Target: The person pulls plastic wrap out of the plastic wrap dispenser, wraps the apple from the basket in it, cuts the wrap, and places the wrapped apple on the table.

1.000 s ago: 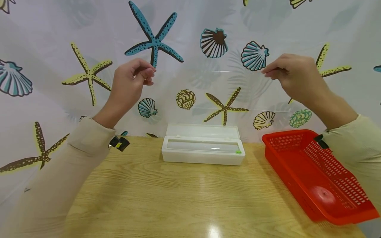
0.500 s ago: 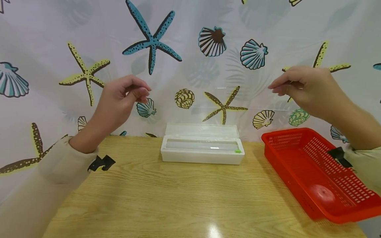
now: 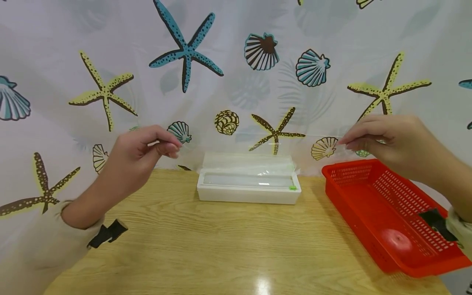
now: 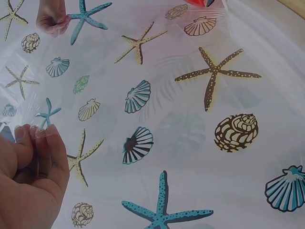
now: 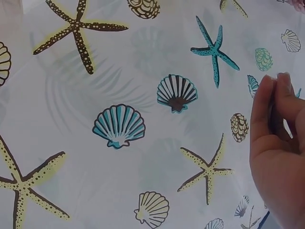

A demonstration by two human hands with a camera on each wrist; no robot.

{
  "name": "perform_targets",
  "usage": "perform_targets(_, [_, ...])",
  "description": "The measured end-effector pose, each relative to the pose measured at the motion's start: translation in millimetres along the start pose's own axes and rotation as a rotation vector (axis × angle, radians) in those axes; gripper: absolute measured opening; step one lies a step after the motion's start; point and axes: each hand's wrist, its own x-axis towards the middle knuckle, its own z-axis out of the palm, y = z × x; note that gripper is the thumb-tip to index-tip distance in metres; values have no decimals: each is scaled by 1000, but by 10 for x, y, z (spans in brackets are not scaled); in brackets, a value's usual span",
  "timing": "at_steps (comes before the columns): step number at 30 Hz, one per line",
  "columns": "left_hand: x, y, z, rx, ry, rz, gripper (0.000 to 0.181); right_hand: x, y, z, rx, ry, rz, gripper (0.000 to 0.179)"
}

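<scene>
Between my two raised hands stretches a nearly invisible sheet of cling film, seen mostly as faint glints. My left hand (image 3: 138, 153) pinches one corner between thumb and fingertips; in the left wrist view, crinkled clear cling film (image 4: 44, 131) shows at those fingertips. On the other side my right hand (image 3: 391, 143) pinches with thumb and forefinger, its fingertips in front of the printed backdrop. Below and between them stands a long white cling film box (image 3: 249, 195) with its lid (image 3: 245, 160) raised. A small green slider (image 3: 293, 187) sits at the box's right end.
A red perforated plastic basket (image 3: 363, 221) stands on the right of the wooden table (image 3: 206, 241), partly under my right forearm. Behind the table hangs a pale sheet (image 3: 236, 94) printed with shells and starfish. Black straps show near both cuffs.
Both hands have come down from high in front of the backdrop to just above the box's level, drawing slightly apart. The film's glints have sunk with them. Box and basket stay put.
</scene>
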Motion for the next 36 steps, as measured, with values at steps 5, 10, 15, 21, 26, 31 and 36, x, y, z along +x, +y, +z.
perform_targets(5, [-95,37,-19,-27,-33,35,29,-71,-6,19,57,-26,-46,50])
perform_targets(10, [-178,55,-43,-74,-84,64,33,-134,-46,15,91,-65,-32,54])
perform_targets(15, [-258,35,-48,-125,-107,129,30,-216,-77,25,140,-100,-59,58])
perform_targets(21, [-336,20,-43,-186,-123,164,18,-334,-152,33,154,-163,-47,57])
perform_targets(26, [-409,21,-43,-240,-158,194,12,-414,-196,62,154,-181,-30,53])
perform_targets(31, [-470,26,-28,-284,-179,228,14,-489,-236,100,226,-224,1,56])
perform_targets(36, [-543,33,-1,-312,-197,215,15,-582,-261,162,308,-244,-28,33])
